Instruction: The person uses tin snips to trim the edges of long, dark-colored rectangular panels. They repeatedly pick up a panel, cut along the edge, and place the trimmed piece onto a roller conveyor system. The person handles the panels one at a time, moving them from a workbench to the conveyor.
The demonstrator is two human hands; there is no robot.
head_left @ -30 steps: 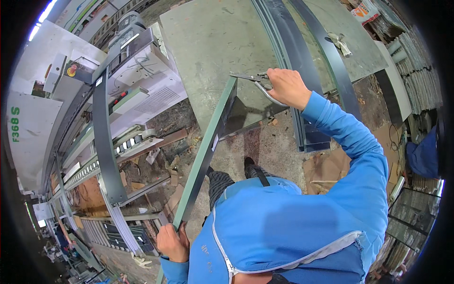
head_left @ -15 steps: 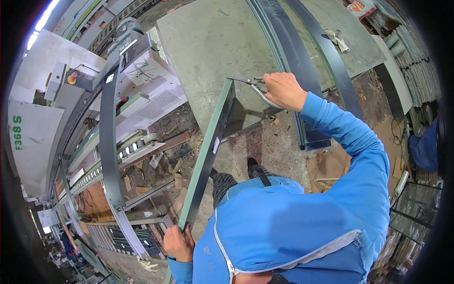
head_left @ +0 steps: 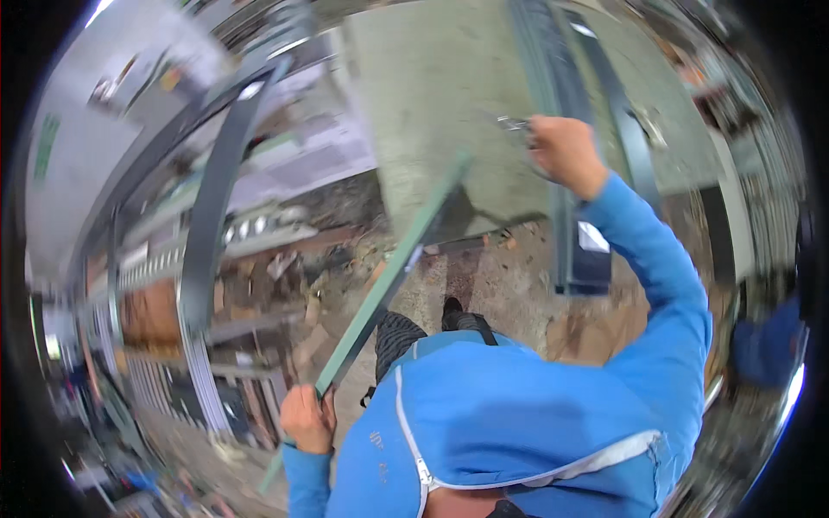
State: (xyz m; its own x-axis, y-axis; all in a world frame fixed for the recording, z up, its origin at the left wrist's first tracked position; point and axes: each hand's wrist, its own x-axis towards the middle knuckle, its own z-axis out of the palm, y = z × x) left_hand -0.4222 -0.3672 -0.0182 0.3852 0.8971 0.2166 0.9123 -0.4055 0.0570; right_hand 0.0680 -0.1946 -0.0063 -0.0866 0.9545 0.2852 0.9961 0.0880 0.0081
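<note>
At seven o'clock, the left hand is gripping the long green profile, presumably steadying it — its far end is pointing toward one o'clock, over the greenish panel. At two, the right hand is clenching a metal tool, probably by its handles — apart from the profile.

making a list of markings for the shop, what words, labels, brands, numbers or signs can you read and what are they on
None can be read clearly:
green marking on the white panel: blurred
white label on the green bar: too small and blurred
white patch on the dark strip: blurred, possibly a label
dark marks on the blue jacket: unreadable
</note>
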